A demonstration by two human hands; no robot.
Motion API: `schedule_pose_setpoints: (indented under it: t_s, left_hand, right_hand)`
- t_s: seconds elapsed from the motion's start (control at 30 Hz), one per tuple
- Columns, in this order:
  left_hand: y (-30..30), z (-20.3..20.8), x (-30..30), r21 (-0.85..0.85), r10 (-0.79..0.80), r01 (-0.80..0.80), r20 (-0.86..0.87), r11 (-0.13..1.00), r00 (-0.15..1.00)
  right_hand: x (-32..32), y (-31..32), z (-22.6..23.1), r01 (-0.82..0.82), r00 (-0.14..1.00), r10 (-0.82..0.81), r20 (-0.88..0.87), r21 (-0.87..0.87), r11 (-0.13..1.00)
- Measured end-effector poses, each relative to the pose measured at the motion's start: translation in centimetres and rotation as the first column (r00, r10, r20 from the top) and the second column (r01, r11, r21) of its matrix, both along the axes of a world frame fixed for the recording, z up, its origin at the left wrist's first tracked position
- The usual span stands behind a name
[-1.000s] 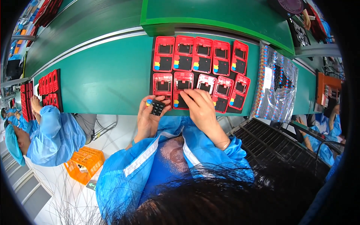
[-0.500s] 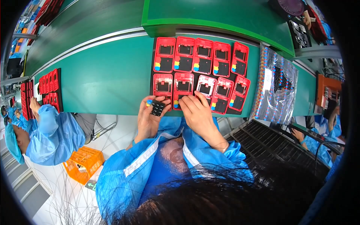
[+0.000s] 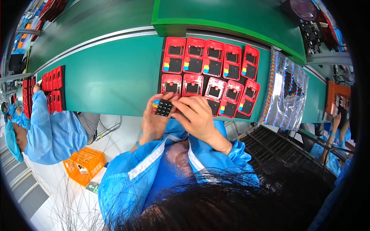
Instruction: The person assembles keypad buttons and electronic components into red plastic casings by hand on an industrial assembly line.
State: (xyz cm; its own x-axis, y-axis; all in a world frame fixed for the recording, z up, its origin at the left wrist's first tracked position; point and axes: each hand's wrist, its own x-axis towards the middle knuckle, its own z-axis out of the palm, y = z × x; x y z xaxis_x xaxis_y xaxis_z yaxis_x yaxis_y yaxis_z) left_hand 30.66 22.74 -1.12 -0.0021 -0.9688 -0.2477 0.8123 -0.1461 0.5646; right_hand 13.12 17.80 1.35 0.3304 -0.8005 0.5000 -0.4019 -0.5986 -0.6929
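A small black keypad [image 3: 164, 108], with blue, yellow and red keys along its left end, sits in my left hand [image 3: 151, 126], whose fingers are closed around it. My right hand [image 3: 199, 116] is bent in from the right, its thumb and forefinger meeting at the keypad's right edge. Just beyond both hands lies a black tray [image 3: 159, 73] with two rows of red phone shells [image 3: 194, 45]. Most shells carry a dark keypad with blue and yellow keys at the lower left. My hands hide the lower parts of the nearest shells on the left.
A clear plastic bag [image 3: 285, 90] of dark parts with red and blue dots lies right of the tray. A green-edged shelf [image 3: 227, 32] runs behind. At far left, a co-worker's sleeve [image 3: 43, 125] reaches toward more red shells [image 3: 52, 80]. An orange crate [image 3: 85, 163] stands on the floor.
My right hand has come up from a near-row shell to the keypad in my left hand. The keypad has turned and lies more level. The co-worker's arm at left has reached farther forward.
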Motion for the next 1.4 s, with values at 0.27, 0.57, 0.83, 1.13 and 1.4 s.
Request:
schedule_pose_setpoints:
  t_s: [0.27, 0.57, 0.83, 1.13, 1.4]
  left_hand:
    - [0.3, -0.8, -0.1, -0.071, -0.075, 0.073, -0.036, 0.995, 0.997]
    - [0.2, -0.9, 0.0, -0.014, -0.068, 0.067, -0.1, 0.998, 0.993]
    - [-0.4, -0.2, 0.8, 0.157, 0.084, -0.065, -0.115, 0.985, 0.99]
    - [0.2, -2.1, 2.8, 0.074, 0.31, -0.306, -0.061, 0.949, 0.949]
    - [0.6, -3.1, 2.5, 0.092, 0.291, -0.287, -0.042, 0.954, 0.956]
  right_hand:
    - [1.9, 0.1, -1.8, -0.054, 0.997, 0.047, 0.06, 0.112, 0.992]
    - [1.5, 0.0, -1.3, -0.209, 0.949, 0.055, 0.31, 0.492, 0.845]
    - [0.1, -0.1, -0.1, 0.019, 0.965, -0.105, 0.241, 0.335, 0.942]
    - [1.3, 1.4, -3.6, -0.112, 0.955, -0.024, -0.297, -0.435, 0.894]
    - [1.9, 1.5, -3.9, -0.13, 0.959, 0.045, -0.281, -0.291, 0.948]
